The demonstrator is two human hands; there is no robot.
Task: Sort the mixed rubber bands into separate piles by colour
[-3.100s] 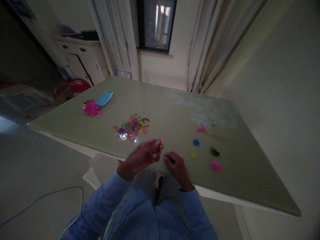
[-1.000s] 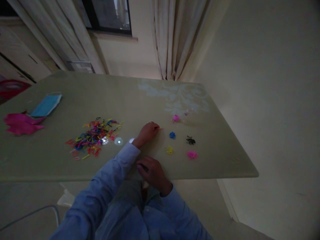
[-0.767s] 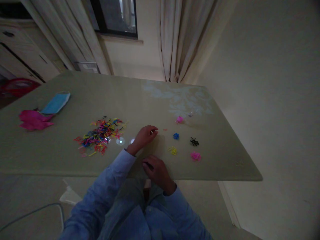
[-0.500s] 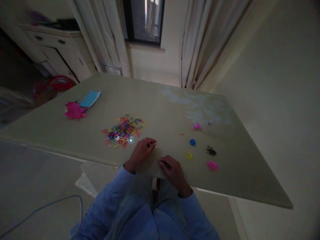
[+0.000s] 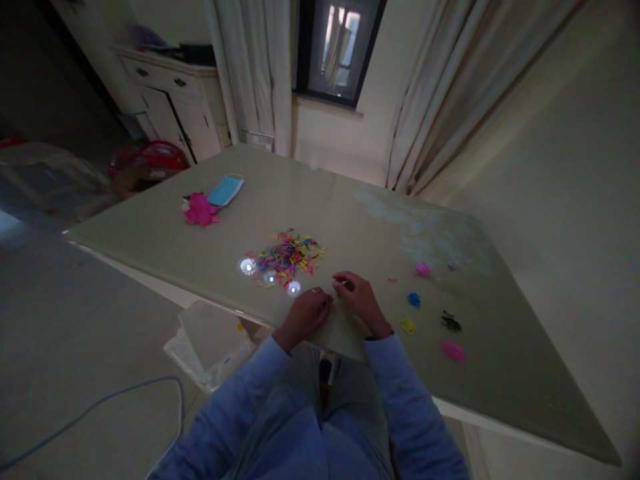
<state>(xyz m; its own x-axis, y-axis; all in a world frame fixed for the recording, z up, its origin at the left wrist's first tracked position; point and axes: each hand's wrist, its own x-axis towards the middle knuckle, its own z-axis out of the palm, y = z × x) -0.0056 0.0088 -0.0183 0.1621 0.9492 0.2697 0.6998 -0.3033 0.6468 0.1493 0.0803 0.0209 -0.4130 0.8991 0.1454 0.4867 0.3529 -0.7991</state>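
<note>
Closest to me are the person's blue sleeves and lap, cut off by the bottom edge of the view. Both hands rest at the near edge of the pale green table. The left hand lies knuckles up with its fingers curled under, so I cannot tell whether anything is in them. The right hand sits just beside it, fingers bent and drawn together at the tips; something pale seems to be at those tips, but the room is too dim to make it out.

Just beyond the left hand lies the loose pile of coloured rubber bands, a tangle of red, yellow, blue and pink, with three bright light spots on the glossy top at its near side. To the right of the right hand sit small sorted clumps, each apart from the others: yellow, blue, black, a bright pink one nearest the table edge, and another pink one farther back.

At the far left of the table a crumpled magenta piece touches a blue face mask. Behind stand curtains, a dark window and a white cabinet.
</note>
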